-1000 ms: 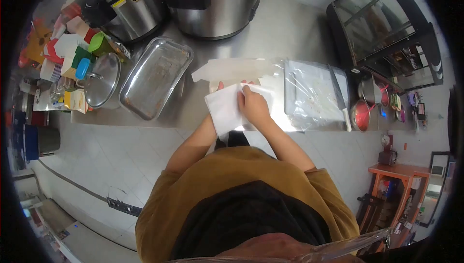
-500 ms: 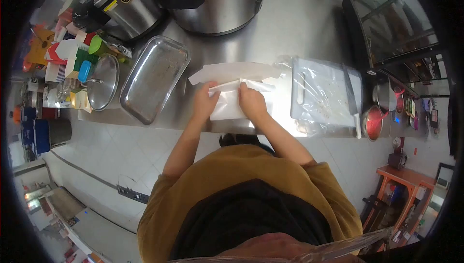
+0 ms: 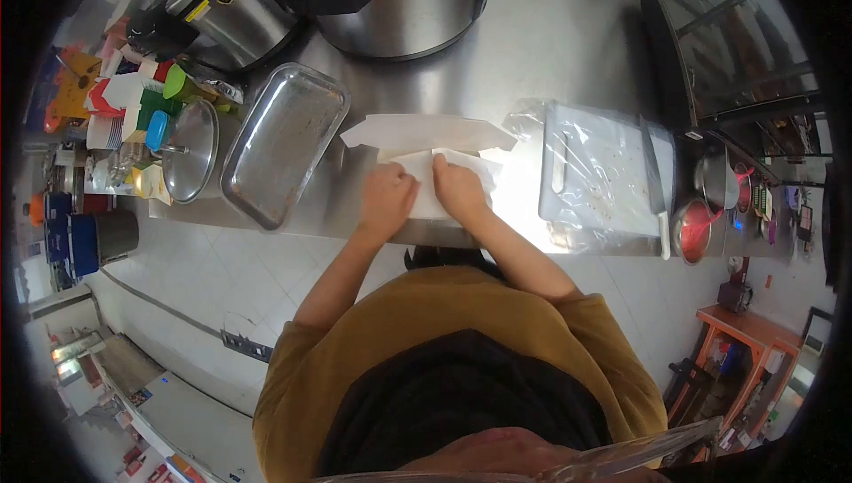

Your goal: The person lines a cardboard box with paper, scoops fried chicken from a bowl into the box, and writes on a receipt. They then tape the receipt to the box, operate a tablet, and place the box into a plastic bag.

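Note:
In the head view, a white cardboard box lies on the steel counter with its lid flap (image 3: 430, 132) raised at the far side. White paper (image 3: 415, 165) sits in the box, between and under my two hands. My left hand (image 3: 388, 199) is curled closed on the paper's left part, knuckles up. On the right part, my right hand (image 3: 460, 192) pinches the paper, its thumb near the middle. My palms and the near part of the box are partly hidden by the hands.
To the left are a metal tray (image 3: 286, 146) and a round lid (image 3: 189, 154). Large steel cookers (image 3: 404, 8) stand behind. At the right, a plastic-covered cutting board (image 3: 599, 163) lies beside a knife (image 3: 655, 181), a bowl (image 3: 692, 230) and a glass cabinet (image 3: 728, 39).
My left hand has shifted slightly right and toward me, and its fingers have curled in over the paper. My right hand stays almost in place, with the paper lying flatter.

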